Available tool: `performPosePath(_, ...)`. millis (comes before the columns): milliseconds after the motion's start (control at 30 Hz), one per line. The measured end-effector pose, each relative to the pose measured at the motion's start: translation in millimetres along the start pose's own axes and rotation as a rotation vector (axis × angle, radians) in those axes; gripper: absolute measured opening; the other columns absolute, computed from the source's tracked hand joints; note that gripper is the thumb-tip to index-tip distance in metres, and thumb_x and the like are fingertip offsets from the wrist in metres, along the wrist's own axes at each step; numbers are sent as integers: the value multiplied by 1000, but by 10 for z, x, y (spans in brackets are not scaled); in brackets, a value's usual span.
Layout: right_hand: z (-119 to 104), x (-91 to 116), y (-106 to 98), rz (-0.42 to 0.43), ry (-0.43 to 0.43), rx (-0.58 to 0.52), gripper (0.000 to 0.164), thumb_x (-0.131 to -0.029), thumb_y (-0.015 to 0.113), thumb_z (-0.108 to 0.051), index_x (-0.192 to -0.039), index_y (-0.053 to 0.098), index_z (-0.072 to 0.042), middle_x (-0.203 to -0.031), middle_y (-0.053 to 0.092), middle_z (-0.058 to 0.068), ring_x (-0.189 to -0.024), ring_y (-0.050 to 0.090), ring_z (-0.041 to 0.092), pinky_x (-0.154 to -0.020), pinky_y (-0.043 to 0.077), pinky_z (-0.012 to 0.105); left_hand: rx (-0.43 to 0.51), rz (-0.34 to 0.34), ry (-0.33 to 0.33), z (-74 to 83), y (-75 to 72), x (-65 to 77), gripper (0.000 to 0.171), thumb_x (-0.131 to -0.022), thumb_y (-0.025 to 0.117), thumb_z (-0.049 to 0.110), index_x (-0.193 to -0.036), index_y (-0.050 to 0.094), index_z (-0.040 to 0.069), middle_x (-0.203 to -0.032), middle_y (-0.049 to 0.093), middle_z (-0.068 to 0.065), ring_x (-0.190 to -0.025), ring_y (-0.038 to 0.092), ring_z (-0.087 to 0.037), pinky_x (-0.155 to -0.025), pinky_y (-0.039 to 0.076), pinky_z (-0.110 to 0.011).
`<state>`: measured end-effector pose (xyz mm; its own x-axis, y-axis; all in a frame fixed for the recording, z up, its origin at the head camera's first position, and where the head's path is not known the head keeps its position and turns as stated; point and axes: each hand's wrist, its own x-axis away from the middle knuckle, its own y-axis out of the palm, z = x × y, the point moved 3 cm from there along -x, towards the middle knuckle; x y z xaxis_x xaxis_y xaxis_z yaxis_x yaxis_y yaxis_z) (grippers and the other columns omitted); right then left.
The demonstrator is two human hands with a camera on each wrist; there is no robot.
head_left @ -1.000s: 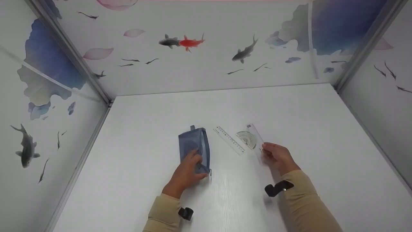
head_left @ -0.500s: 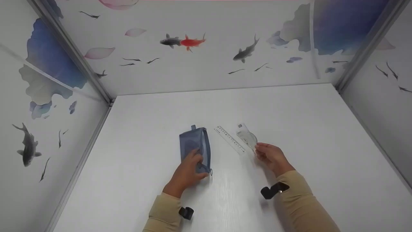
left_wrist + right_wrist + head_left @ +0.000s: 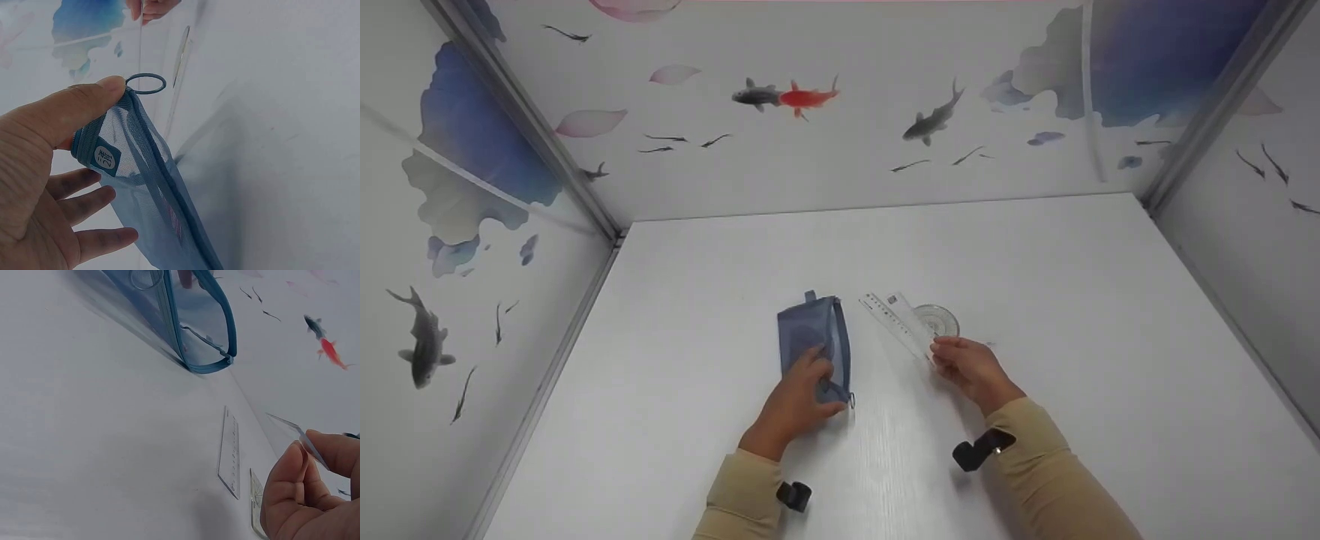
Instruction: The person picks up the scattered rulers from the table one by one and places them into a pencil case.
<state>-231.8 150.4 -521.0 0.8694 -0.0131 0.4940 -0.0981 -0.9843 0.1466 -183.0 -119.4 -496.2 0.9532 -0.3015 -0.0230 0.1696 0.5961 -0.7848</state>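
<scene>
My left hand (image 3: 791, 409) pinches the near end of a blue mesh zip pouch (image 3: 801, 326) between thumb and fingers. In the left wrist view the pouch's zip ring (image 3: 147, 83) sticks out by the thumb, and the other fingers are spread. My right hand (image 3: 973, 371) pinches a clear plastic strip (image 3: 909, 313) with a small dark square mark at its far end. Overlapped by the strip in the head view are a clear ruler (image 3: 879, 306) and a round-edged clear protractor (image 3: 943, 318). The right wrist view shows the pouch's mouth (image 3: 232, 332) gaping, with the ruler (image 3: 229, 453) lying below it.
A white table (image 3: 697, 285) bears everything. White panels printed with fish and blue shapes enclose it at the back (image 3: 840, 165), the left (image 3: 562, 285) and the right (image 3: 1245, 225). Black camera mounts sit on both beige sleeves.
My right hand has moved left with the clear strip, passing over the protractor to beside the ruler. The left hand and the pouch have stayed in place.
</scene>
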Motion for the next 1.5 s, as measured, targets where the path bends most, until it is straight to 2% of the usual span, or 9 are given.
performPosePath(167, 15, 20, 99, -9, -10, 19, 30, -92, 62, -4, -119, 55, 8, -79, 59, 0, -73, 56, 10, -65, 49, 21, 10, 3, 5, 8, -15, 1, 38, -76, 82, 21, -101, 57, 7, -146, 39, -25, -132, 42, -41, -98, 44, -49)
performPosePath(333, 34, 40, 198, -45, -26, 61, 34, -92, 61, -4, -122, 53, 10, -81, 60, 0, -76, 56, 9, -66, 48, 20, 21, -2, -12, 10, -21, 14, 36, -77, 82, 22, -98, 54, 12, -149, 37, -23, -132, 42, -41, -97, 45, -49)
performPosePath(467, 56, 42, 265, -57, -19, 50, 32, -91, 62, -3, -120, 54, 10, -80, 60, 1, -72, 56, 9, -64, 48, 21, 24, 2, -13, 2, -18, 15, 36, -77, 82, 23, -98, 54, 13, -150, 36, -21, -132, 42, -41, -96, 45, -49)
performPosePath(733, 91, 45, 407, -71, -5, 71, 32, -90, 63, -3, -118, 56, 10, -79, 61, 3, -67, 54, 10, -62, 46, 23, 30, 9, -3, -4, -6, 8, 36, -76, 82, 23, -96, 54, 13, -150, 36, -21, -132, 43, -41, -94, 46, -48)
performPosePath(1167, 124, 48, 608, -76, 0, 93, 30, -90, 63, -2, -117, 59, 10, -80, 61, 4, -69, 55, 11, -63, 47, 23, 22, -13, -36, 13, -19, -1, 38, -77, 82, 24, -103, 57, 10, -150, 36, -20, -131, 44, -41, -98, 44, -50)
performPosePath(1500, 137, 36, 747, -73, -2, 86, 28, -88, 65, -2, -113, 60, 10, -75, 62, 1, -66, 56, 9, -61, 48, 22, -3, -7, -14, 47, -43, -9, 38, -76, 83, 21, -100, 56, 9, -147, 39, -23, -132, 43, -40, -99, 44, -49)
